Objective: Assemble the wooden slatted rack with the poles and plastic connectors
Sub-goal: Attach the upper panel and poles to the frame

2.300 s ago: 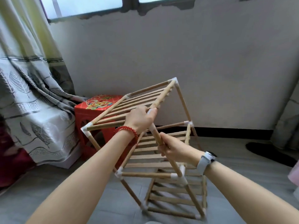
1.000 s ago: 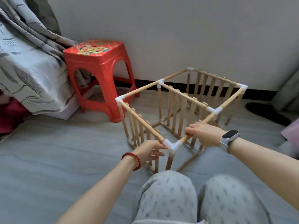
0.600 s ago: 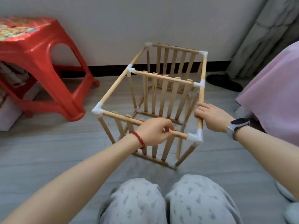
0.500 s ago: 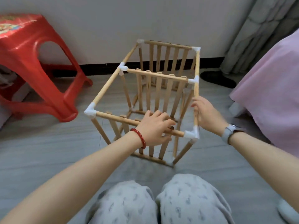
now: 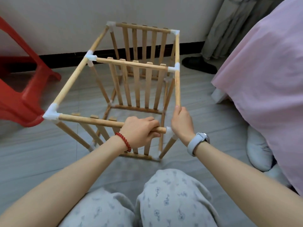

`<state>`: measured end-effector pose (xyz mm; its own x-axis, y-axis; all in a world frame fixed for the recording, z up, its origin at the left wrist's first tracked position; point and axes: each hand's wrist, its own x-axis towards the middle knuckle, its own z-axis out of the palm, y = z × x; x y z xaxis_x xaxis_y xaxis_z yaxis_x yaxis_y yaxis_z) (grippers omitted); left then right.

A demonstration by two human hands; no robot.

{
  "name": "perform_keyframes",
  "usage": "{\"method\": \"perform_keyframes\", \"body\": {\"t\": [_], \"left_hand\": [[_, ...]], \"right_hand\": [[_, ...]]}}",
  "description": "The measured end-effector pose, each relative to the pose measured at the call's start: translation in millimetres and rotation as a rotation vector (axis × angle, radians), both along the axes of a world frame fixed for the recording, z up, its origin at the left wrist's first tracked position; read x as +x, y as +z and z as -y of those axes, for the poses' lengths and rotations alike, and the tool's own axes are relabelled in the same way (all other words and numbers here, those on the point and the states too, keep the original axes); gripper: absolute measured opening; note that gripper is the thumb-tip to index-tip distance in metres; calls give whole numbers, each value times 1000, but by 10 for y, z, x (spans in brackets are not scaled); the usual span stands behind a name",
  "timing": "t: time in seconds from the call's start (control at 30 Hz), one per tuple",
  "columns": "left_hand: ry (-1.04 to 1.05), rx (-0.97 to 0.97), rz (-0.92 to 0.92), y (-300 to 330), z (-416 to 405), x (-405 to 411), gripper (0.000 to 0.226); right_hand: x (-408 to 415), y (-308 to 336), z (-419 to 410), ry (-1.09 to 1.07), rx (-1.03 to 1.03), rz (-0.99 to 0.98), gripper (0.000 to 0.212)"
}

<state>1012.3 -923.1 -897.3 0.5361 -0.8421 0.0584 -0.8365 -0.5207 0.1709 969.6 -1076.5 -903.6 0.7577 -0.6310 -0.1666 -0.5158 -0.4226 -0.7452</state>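
Observation:
The wooden slatted rack [image 5: 136,82] stands on end on the grey floor, its slatted shelves upright and its poles joined by white plastic connectors. My left hand [image 5: 139,131] grips the near top pole [image 5: 91,120] close to the near right corner connector [image 5: 169,131]. My right hand [image 5: 182,123] grips the right top pole [image 5: 177,86] just beyond that same connector. The corner connector is partly hidden between my hands.
A red plastic stool [image 5: 19,89] stands at the left, close to the rack's near left connector [image 5: 51,113]. A pink bed cover [image 5: 268,71] hangs at the right with white slippers [image 5: 259,149] below it. A wall and dark skirting run behind. My knees [image 5: 147,202] are just below.
The rack was lifted and tilted, then set down on end on the floor. My hands have slid along the top poles towards the near right corner.

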Motion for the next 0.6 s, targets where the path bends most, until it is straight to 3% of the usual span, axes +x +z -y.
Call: {"method": "perform_keyframes", "body": {"t": [0.6], "left_hand": [[70, -24, -91, 22, -39, 7, 24]], "right_hand": [[37, 29, -169, -33, -222, -170, 34]]}}
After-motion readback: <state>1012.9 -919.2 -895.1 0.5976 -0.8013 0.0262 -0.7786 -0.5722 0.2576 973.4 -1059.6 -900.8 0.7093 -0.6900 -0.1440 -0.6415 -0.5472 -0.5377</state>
